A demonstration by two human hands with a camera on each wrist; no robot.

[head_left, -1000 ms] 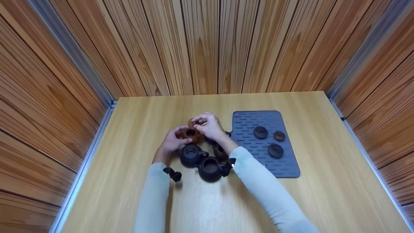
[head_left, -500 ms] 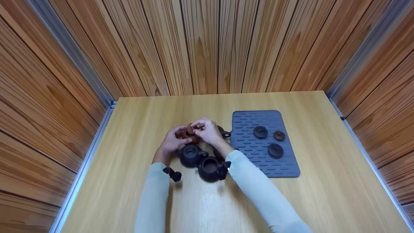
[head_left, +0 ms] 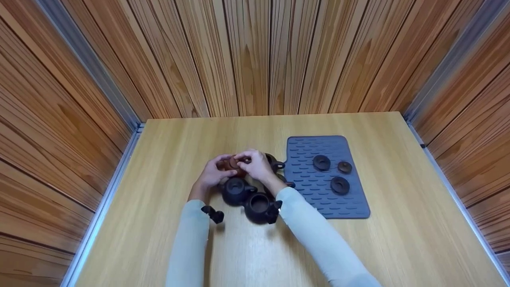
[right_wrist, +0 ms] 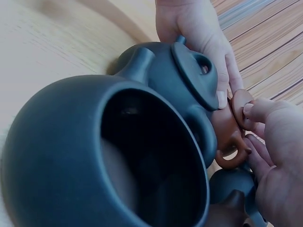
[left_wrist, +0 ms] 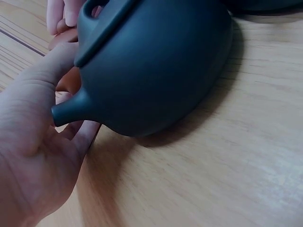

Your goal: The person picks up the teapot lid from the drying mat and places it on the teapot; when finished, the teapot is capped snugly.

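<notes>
My left hand point(head_left: 211, 174) grips the body of a small reddish-brown teapot point(right_wrist: 224, 124) from its left side. Between thumb and fingers, my right hand point(head_left: 258, 166) pinches the matching lid point(right_wrist: 240, 106), which sits at the teapot's mouth; whether it is fully seated I cannot tell. Just nearer stands a black teapot with its lid on point(head_left: 234, 192), its spout close to the left palm in the left wrist view. An uncovered black teapot point(head_left: 258, 215) stands beside that one. More dark teapots point(head_left: 272, 160) are partly hidden behind my right hand and forearm.
A grey textured mat point(head_left: 310, 203) lies to the right. On it are two dark ring-shaped lids point(head_left: 321, 162) and a smaller brown lid point(head_left: 344, 167). Wood-plank walls point(head_left: 255, 59) enclose the table point(head_left: 398, 239) at the back and sides.
My right hand has brought the reddish-brown lid from an upright position behind the teapot's opening down onto its mouth. The left hand keeps its grip in the same place.
</notes>
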